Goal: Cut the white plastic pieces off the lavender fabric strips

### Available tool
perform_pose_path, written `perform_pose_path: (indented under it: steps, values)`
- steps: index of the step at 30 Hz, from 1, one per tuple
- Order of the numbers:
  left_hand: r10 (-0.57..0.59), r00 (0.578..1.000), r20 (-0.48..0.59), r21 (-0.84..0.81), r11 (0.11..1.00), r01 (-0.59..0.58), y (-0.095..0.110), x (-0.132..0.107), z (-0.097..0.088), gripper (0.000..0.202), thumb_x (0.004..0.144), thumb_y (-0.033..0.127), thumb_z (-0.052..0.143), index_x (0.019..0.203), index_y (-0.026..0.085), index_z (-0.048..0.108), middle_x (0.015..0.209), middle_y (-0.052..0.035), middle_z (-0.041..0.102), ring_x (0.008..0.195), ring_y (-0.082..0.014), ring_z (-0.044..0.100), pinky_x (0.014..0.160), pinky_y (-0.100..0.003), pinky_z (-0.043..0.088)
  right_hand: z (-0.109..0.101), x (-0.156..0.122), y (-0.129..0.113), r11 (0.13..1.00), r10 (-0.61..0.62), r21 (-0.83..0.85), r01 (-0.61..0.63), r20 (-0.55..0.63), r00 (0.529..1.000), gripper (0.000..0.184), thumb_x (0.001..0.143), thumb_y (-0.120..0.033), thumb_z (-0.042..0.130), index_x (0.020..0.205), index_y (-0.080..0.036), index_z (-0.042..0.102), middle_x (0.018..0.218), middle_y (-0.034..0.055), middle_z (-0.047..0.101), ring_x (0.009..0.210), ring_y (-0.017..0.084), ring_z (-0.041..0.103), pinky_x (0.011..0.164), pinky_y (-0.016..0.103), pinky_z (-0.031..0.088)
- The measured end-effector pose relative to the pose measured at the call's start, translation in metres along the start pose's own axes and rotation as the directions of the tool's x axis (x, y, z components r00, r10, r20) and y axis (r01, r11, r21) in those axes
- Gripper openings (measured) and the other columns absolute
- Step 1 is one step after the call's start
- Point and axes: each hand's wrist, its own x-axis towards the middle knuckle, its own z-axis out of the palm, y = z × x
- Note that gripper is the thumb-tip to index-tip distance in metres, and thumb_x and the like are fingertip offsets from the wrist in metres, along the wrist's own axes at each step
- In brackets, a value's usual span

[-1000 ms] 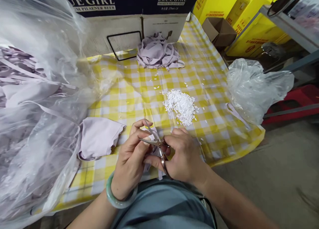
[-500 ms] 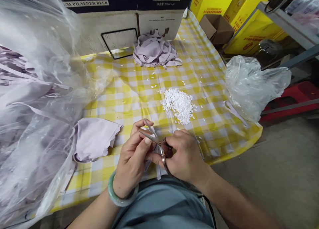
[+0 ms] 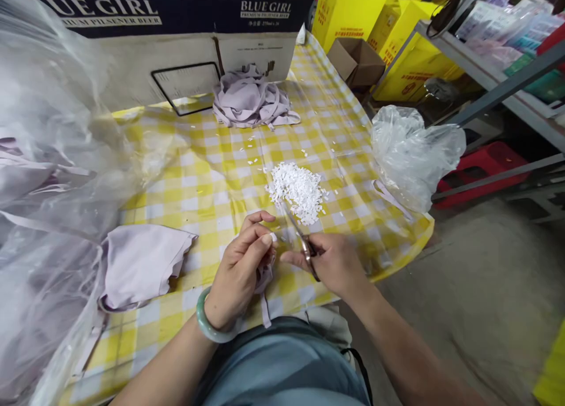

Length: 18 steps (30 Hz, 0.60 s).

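Note:
My left hand (image 3: 241,270), with a green bangle on the wrist, pinches a small lilac fabric piece (image 3: 263,279) whose strap hangs down over the table edge. My right hand (image 3: 335,263) grips small metal scissors (image 3: 300,238), blades pointing up and left toward a heap of white snippets (image 3: 296,189) on the yellow checked tablecloth (image 3: 212,176). The two hands are a little apart, both near the table's front edge.
A lilac garment (image 3: 141,263) lies left of my hands. A big clear bag of lilac pieces (image 3: 48,188) fills the left. A pile of lilac garments (image 3: 251,103) sits by a cardboard box (image 3: 176,35) at the back. A crumpled plastic bag (image 3: 412,153) hangs off the right edge.
My right hand has pulled the scissors away from the fabric toward the white heap. The hands have separated, and the view has shifted to the right.

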Motion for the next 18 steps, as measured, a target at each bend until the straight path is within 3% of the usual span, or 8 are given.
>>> perform_pose_path:
  steps: [1,3,6,9,12,15,17,18]
  values:
    - [-0.004,1.000,-0.007,0.005,1.000,0.004,0.003,-0.002,-0.003,0.026,0.094,0.033,0.055,0.074,0.017,0.061,0.120,-0.0079,0.052,0.099,-0.0192,0.055,0.067,-0.026,0.045,-0.003,0.000,0.002,1.000,-0.009,0.008,0.010,-0.027,1.000,0.046,0.075,-0.061,0.072,0.063,-0.021,0.053,0.055,-0.0035,0.054,0.051,0.012,0.047,0.052,0.024,0.037]
    - [0.046,0.999,-0.028,0.095,0.995,-0.043,0.009,-0.007,-0.015,0.026,0.096,0.031,0.052,0.075,0.018,0.060,0.117,-0.0083,0.054,0.104,-0.0209,0.055,0.075,-0.028,0.046,-0.006,-0.002,0.004,0.995,-0.104,0.006,0.104,-0.077,0.992,0.041,0.074,-0.055,0.075,0.088,-0.020,0.058,0.081,0.0040,0.066,0.074,0.020,0.062,0.068,0.030,0.049]
    - [0.202,0.978,-0.054,0.431,0.888,-0.160,0.013,-0.025,-0.042,0.022,0.096,0.026,0.051,0.077,0.020,0.061,0.110,-0.0089,0.057,0.122,-0.0250,0.049,0.099,-0.034,0.041,0.007,-0.015,0.003,0.951,-0.306,0.030,0.307,-0.022,0.952,0.059,0.073,-0.041,0.079,0.118,-0.017,0.048,0.118,0.0166,0.062,0.112,0.030,0.059,0.095,0.044,0.050]
    - [0.210,0.977,-0.024,0.667,0.732,-0.141,0.006,-0.049,-0.067,0.007,0.091,0.024,0.057,0.093,0.021,0.062,0.119,-0.0104,0.056,0.124,-0.0268,0.049,0.107,-0.038,0.037,0.039,-0.034,-0.009,0.907,-0.420,0.095,0.410,0.129,0.898,0.051,0.071,-0.016,0.074,0.115,-0.019,0.047,0.126,0.0168,0.058,0.121,0.029,0.055,0.101,0.042,0.048]
    - [0.082,0.996,0.045,0.666,0.740,-0.091,0.003,-0.059,-0.075,0.015,0.088,0.023,0.056,0.102,0.022,0.060,0.111,-0.0096,0.062,0.106,-0.0246,0.059,0.096,-0.035,0.046,0.066,-0.036,-0.030,0.910,-0.407,0.158,0.384,0.161,0.899,0.039,0.062,0.001,0.059,0.093,-0.022,0.049,0.104,0.0072,0.063,0.096,0.022,0.063,0.086,0.032,0.054]
    - [0.127,0.992,0.002,0.589,0.801,-0.104,0.030,-0.032,-0.070,0.007,0.086,0.023,0.053,0.088,0.020,0.059,0.085,-0.0040,0.064,0.081,-0.0199,0.061,0.076,-0.029,0.051,0.062,0.003,-0.058,0.889,-0.397,0.268,0.370,0.053,0.916,0.030,0.062,-0.004,0.056,0.082,-0.023,0.046,0.085,0.0004,0.060,0.073,0.016,0.060,0.066,0.026,0.051]
    - [0.289,0.957,-0.036,0.532,0.816,-0.226,0.067,0.008,-0.064,0.010,0.087,0.026,0.052,0.085,0.019,0.060,0.081,-0.0023,0.064,0.076,-0.0175,0.059,0.071,-0.027,0.049,0.039,0.051,-0.083,0.853,-0.413,0.314,0.417,-0.082,0.907,0.023,0.068,-0.008,0.056,0.083,-0.023,0.047,0.080,-0.0016,0.058,0.069,0.014,0.058,0.062,0.024,0.049]
    - [0.394,0.918,-0.044,0.517,0.795,-0.317,0.088,0.032,-0.062,0.013,0.087,0.029,0.053,0.086,0.018,0.061,0.083,-0.0025,0.065,0.076,-0.0170,0.059,0.071,-0.026,0.049,0.023,0.080,-0.097,0.830,-0.429,0.318,0.459,-0.164,0.889,0.023,0.068,-0.008,0.055,0.084,-0.023,0.048,0.080,-0.0019,0.059,0.069,0.014,0.058,0.063,0.024,0.049]
